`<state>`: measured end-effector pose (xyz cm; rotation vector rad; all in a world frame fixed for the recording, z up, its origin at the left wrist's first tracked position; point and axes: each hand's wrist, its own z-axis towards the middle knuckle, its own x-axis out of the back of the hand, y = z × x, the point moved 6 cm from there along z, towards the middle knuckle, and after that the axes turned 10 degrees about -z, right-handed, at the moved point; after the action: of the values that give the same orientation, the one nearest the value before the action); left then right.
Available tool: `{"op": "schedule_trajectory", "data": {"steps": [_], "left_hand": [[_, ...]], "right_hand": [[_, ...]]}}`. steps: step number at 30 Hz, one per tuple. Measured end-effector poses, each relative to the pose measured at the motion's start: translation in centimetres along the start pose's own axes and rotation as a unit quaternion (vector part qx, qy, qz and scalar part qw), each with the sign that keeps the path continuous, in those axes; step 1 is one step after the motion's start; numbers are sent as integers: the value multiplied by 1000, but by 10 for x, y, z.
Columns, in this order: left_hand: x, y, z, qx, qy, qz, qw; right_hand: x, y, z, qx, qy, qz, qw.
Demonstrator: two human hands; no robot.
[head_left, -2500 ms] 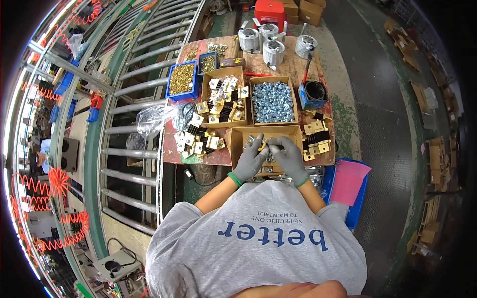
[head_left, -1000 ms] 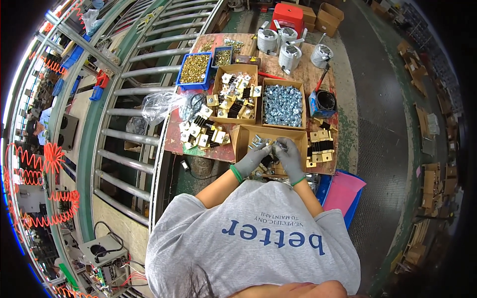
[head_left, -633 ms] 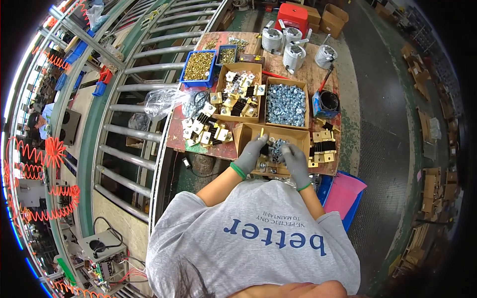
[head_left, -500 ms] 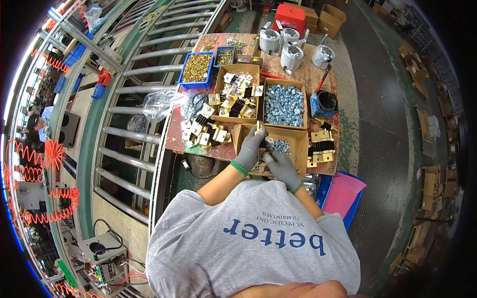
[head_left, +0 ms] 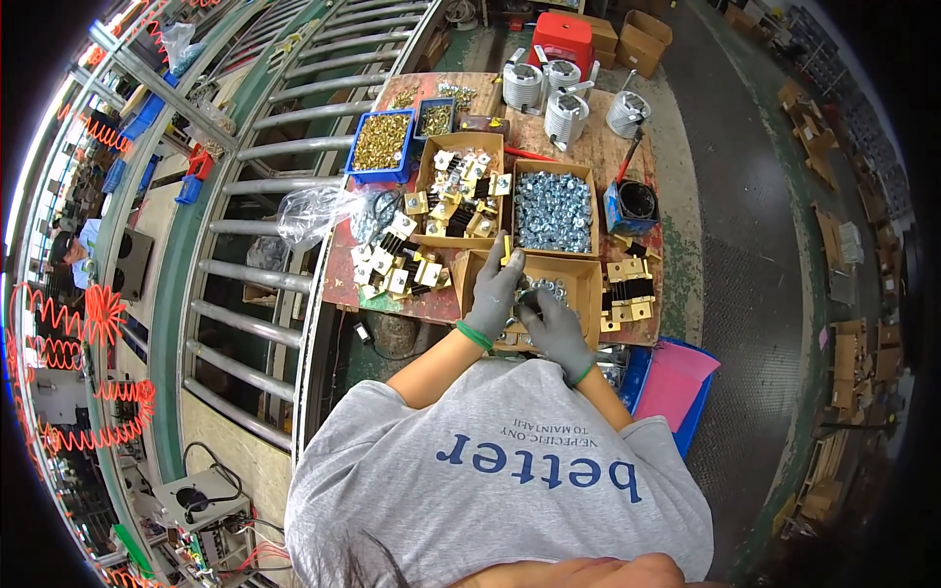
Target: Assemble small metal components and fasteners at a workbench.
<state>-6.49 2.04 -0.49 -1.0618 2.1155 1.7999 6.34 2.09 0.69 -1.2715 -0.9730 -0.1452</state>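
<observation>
Both my hands wear grey gloves and meet over a shallow cardboard box (head_left: 586, 284) that holds loose silvery washers (head_left: 549, 287). My left hand (head_left: 493, 294) is closed around a brass-coloured metal piece (head_left: 507, 249), whose upper end sticks up past the thumb. Close against its lower side, my right hand (head_left: 556, 333) has its fingers bent and pressed together; what they pinch, if anything, is hidden. Just beyond stand a box of silvery nut-like hardware (head_left: 554, 211) and a box of brass-and-black parts (head_left: 461, 186). More such parts (head_left: 397, 267) lie piled left of my left hand.
Blue bins of brass hardware (head_left: 382, 142) stand at the far left of the wooden table. A blue tin with a brush (head_left: 629, 203), stacked brass-and-black parts (head_left: 627, 294) and grey ribbed cylinders (head_left: 566, 118) are on the right and far side. A roller conveyor (head_left: 255, 274) runs along the left.
The view has shifted slightly, so the table's things sit a little further left. My hands stay together over the box, the left keeping the brass-coloured piece; the right fingers have moved slightly.
</observation>
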Motion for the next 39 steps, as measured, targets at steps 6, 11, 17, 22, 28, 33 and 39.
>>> {"op": "schedule_trajectory", "data": {"steps": [6, 11, 17, 22, 28, 33, 39], "left_hand": [[4, -1, 5, -17, -1, 58, 998], [3, -4, 4, -2, -2, 37, 999], [-5, 0, 2, -4, 6, 41, 999], [3, -5, 0, 16, -8, 27, 999], [6, -7, 8, -47, -12, 108, 993], [13, -11, 6, -14, -2, 60, 998], [10, -14, 11, -37, 1, 91, 995]], "right_hand": [[6, 2, 4, -12, 33, 46, 998], [2, 2, 0, 58, 31, 54, 996], [-13, 36, 5, -138, -27, 65, 988], [1, -3, -1, 69, 25, 28, 997], [-20, 28, 3, -143, -89, 128, 977], [4, -2, -3, 70, 74, 27, 994], [-5, 12, 8, -136, -63, 80, 985]]}}
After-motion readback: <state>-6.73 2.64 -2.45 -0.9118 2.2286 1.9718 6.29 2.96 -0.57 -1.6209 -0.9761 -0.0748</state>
